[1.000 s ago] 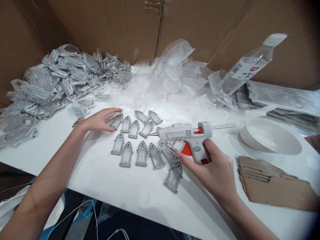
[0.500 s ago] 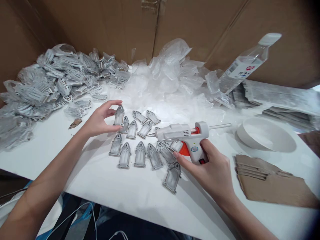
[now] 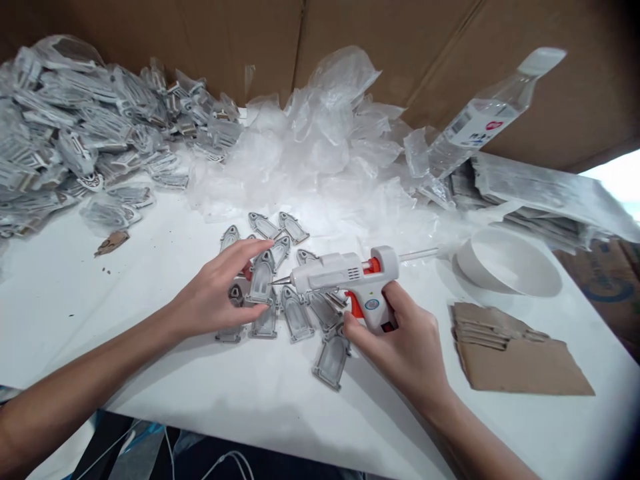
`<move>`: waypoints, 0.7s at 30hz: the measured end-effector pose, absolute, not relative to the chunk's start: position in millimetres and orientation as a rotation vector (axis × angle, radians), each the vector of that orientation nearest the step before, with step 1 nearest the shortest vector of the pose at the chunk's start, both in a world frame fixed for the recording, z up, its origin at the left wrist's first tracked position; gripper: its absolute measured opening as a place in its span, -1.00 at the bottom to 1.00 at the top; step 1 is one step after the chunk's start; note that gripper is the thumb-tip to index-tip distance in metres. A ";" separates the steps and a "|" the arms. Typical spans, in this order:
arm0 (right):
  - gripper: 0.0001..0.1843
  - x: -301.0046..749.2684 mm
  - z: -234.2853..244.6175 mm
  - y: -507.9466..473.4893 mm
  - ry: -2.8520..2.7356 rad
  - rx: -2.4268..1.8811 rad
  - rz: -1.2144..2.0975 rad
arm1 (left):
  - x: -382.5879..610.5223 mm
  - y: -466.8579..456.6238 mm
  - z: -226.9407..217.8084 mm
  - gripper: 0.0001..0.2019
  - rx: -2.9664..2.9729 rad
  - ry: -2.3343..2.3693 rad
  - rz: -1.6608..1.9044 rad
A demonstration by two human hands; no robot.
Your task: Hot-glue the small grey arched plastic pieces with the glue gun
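Observation:
My left hand (image 3: 220, 287) pinches a small grey arch-shaped piece (image 3: 261, 277) between thumb and fingers, raised over others like it. In my right hand (image 3: 410, 347) is a white hot glue gun (image 3: 345, 273) with an orange trigger, gripped by its handle. Its metal nozzle points left at the held piece; whether the tip touches it I cannot tell. A clear glue stick (image 3: 419, 254) juts from the gun's back. Several more grey arch-shaped pieces (image 3: 297, 313) lie on the white table (image 3: 200, 393) beneath and around both hands.
Bagged grey pieces (image 3: 90, 120) are heaped at the back left. Crumpled clear plastic bags (image 3: 325, 147) fill the back middle. A plastic bottle (image 3: 480, 127) leans at the back right, near a white bowl (image 3: 510, 263) and torn cardboard (image 3: 525, 363). A brown cardboard wall (image 3: 380, 40) stands behind.
My left hand has brought the held grey piece right and down to the glue gun's nozzle. The gun has shifted slightly left. The view has also moved a little.

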State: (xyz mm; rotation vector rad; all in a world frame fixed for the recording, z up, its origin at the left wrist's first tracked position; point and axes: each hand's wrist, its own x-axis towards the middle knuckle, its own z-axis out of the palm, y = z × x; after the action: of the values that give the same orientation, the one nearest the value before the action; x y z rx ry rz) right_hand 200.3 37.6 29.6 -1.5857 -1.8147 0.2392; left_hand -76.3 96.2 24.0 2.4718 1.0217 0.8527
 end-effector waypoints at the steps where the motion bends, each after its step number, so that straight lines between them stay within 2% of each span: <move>1: -0.71 200.4 29.5 38.0 -1.819 -1.578 0.238 | -76.3 95.2 23.4 -0.27 2.476 1.025 0.849; 8: -0.49 200.6 27.9 39.0 -1.860 -1.539 0.191 | -75.6 91.7 25.8 -0.29 2.497 1.083 0.886; 21: -0.53 196.1 23.9 38.3 -1.911 -1.540 0.177 | -73.1 87.2 27.0 -0.24 2.527 1.083 1.023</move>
State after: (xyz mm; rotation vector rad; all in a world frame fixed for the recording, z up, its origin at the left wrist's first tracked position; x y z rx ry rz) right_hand 196.1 38.3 23.9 -1.5398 -1.9112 0.1768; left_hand -73.1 87.2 27.0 2.5269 1.0826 1.0230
